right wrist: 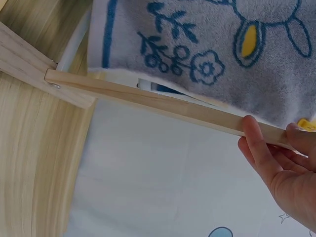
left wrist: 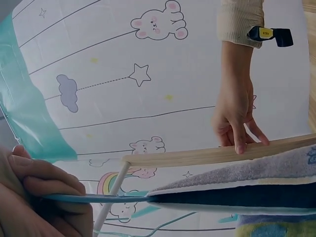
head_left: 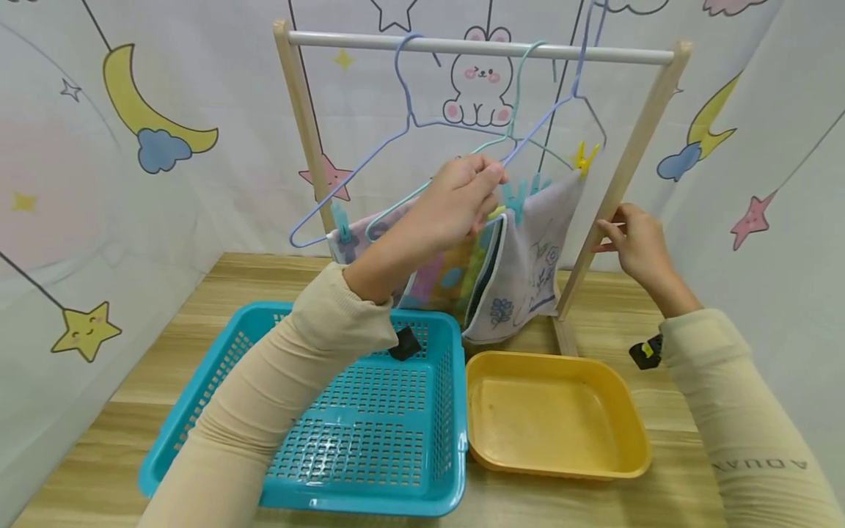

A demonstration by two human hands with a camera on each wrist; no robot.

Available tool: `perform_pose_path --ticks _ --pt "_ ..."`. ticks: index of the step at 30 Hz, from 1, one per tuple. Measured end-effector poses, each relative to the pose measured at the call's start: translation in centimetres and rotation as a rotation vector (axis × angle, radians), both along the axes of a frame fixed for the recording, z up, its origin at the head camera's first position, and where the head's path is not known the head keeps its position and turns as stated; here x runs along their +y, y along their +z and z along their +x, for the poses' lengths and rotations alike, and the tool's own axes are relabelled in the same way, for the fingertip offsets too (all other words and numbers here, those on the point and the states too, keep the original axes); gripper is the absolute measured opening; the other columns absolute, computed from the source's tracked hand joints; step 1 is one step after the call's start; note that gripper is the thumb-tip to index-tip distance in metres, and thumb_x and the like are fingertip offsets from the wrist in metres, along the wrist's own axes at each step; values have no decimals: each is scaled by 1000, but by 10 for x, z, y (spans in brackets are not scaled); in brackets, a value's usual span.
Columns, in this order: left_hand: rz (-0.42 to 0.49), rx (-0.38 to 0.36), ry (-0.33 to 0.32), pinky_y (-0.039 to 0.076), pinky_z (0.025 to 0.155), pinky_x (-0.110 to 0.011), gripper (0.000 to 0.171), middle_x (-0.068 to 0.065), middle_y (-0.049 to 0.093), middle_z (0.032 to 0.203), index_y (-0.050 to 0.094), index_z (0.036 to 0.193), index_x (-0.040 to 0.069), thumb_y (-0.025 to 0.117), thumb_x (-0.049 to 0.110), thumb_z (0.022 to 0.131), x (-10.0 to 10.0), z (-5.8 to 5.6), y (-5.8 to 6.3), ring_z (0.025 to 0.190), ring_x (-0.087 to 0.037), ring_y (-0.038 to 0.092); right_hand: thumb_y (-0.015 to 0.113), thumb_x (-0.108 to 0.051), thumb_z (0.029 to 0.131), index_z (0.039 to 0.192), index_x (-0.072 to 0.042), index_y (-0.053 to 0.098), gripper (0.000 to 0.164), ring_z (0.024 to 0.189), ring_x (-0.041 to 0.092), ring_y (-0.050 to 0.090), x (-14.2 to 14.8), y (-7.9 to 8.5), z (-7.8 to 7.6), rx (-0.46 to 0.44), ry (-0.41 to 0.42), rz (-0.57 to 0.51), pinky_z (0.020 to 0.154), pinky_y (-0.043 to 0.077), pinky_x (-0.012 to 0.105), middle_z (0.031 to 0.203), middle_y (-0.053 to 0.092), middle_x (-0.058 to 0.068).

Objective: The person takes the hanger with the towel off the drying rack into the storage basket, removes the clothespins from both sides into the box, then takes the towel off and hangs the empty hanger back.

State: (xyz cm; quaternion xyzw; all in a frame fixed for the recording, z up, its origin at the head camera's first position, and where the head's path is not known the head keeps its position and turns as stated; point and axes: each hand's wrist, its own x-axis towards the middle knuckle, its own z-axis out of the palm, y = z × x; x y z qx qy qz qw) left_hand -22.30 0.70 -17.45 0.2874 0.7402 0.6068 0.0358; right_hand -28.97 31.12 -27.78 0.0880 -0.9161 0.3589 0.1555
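My left hand (head_left: 462, 198) grips the lower left end of a blue hanger (head_left: 548, 114), also seen in the left wrist view. From it hangs a grey towel (head_left: 528, 271) with blue flower drawings, held by a yellow clothespin (head_left: 584, 160) and blue clothespins (head_left: 515, 198). The hanger's hook rises past the rail (head_left: 614, 54); I cannot tell whether it rests there. My right hand (head_left: 637, 242) pinches the rack's right wooden post (head_left: 614, 176) between thumb and fingers, plain in the right wrist view.
Left along the rail hang another blue hanger (head_left: 370, 158) and a green hanger (head_left: 488, 143), with towels partly behind my left arm. In front stand a teal basket (head_left: 458, 411) and, right of it, a yellow tray (head_left: 561, 473). A patterned curtain (head_left: 238, 88) closes off the back.
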Motion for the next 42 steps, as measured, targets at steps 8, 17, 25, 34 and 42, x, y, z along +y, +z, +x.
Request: perform_pose_path --ticks 8,17,25,34,42 --pt "-23 62 8 25 40 -23 28 -4 36 53 47 106 0 31 22 102 -6 9 5 43 -14 33 43 -17 97 104 9 45 27 78 34 65 -2 0 0 -10 16 -20 59 51 20 110 52 26" --pt "-81 127 7 26 42 -24 27 -7 37 55 48 103 3 31 24 102 -27 22 10 45 -17 35 43 -20 97 103 9 45 29 76 32 66 1 0 0 -9 0 -2 59 51 21 111 52 26" --pt "-95 184 13 32 46 -27 27 -7 36 54 50 99 3 32 23 102 -47 30 11 45 -20 37 42 -20 97 103 9 44 30 78 32 65 1 1 0 -7 25 -23 57 50 18 110 51 25" --pt "-70 169 -14 22 38 -26 26 -7 32 52 45 92 2 32 23 102 -75 43 16 41 -20 31 43 -22 97 105 9 46 32 73 24 67 3 0 0 0 28 -26 57 50 17 110 51 25" --pt "7 219 -63 20 38 -28 27 -4 29 45 44 86 1 32 19 101 -100 50 21 39 -19 30 44 -20 97 111 9 46 32 72 16 67 1 0 -1 17 36 -30 58 50 17 110 52 25"
